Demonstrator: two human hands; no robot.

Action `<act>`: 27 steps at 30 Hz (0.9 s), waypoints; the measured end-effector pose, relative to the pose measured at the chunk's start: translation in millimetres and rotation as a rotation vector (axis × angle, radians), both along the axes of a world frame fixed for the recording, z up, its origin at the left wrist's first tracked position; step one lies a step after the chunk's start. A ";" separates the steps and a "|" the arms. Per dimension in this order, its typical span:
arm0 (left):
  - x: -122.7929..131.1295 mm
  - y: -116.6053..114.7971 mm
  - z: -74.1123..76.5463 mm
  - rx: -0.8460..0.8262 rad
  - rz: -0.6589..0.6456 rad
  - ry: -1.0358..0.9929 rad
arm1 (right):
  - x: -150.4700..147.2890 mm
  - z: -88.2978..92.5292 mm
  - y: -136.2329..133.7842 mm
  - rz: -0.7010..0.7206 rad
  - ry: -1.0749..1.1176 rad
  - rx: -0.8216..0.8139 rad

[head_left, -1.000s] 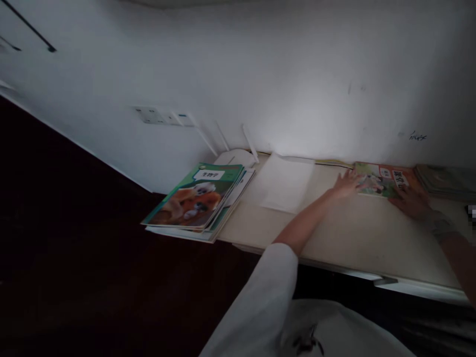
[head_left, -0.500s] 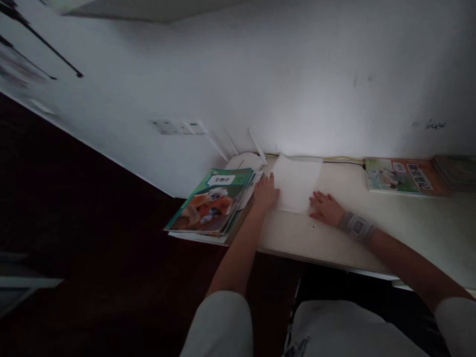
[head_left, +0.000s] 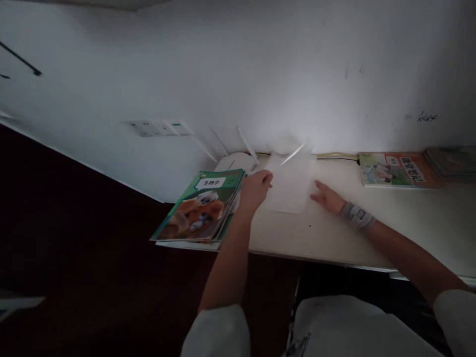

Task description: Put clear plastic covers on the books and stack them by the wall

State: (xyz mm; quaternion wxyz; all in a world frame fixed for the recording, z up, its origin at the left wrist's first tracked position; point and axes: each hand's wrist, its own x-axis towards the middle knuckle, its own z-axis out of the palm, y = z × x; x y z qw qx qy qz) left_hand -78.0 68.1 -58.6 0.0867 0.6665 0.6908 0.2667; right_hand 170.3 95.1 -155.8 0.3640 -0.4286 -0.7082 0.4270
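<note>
A translucent whitish plastic sheet [head_left: 288,191] lies on the white desk in front of me. Its far end is raised and smeared by motion, with a bright streak of glare. At its left edge, my left hand [head_left: 256,191] has its fingers curled in a pinch, apparently on the film. My right hand [head_left: 327,197] hovers just off the right edge, holding nothing, its fingers apart and slightly blurred; a grey band is round that wrist. Left of my left hand is a stack of books, topped by a green book with monkeys on its cover [head_left: 201,208].
A white router [head_left: 238,161] with upright antennas stands behind the stack. Cables run along the wall. Further books [head_left: 396,171] lie at the right on the desk [head_left: 282,238]. Wall sockets [head_left: 156,128] are at the left; the stack overhangs the desk's left end.
My left hand has gone from flat to curled at the sheet's left edge. The sheet's far end has lifted. My right hand has come off the sheet. The view has shifted slightly.
</note>
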 end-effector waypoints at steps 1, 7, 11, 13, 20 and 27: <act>2.3 -7.4 8.4 0.037 -0.038 -0.184 | 7.8 5.7 3.8 -0.067 0.067 -0.049; 34.6 -32.8 5.7 0.019 -0.084 -0.945 | 88.2 40.9 -13.3 -0.048 0.401 -0.307; 81.2 -42.7 -44.7 -0.182 -0.138 -1.048 | 151.3 45.5 -52.6 -0.076 0.452 -0.485; 107.2 -52.4 -70.7 -0.247 -0.181 -0.950 | 177.5 38.7 -70.0 -0.151 0.381 -0.541; 199.6 -94.3 -106.6 -0.053 -0.518 -0.306 | 213.8 9.8 -99.7 -0.284 0.334 -0.589; 261.3 -89.9 -100.4 -0.292 -0.652 -0.790 | 182.9 11.6 -109.3 -0.243 0.555 -0.594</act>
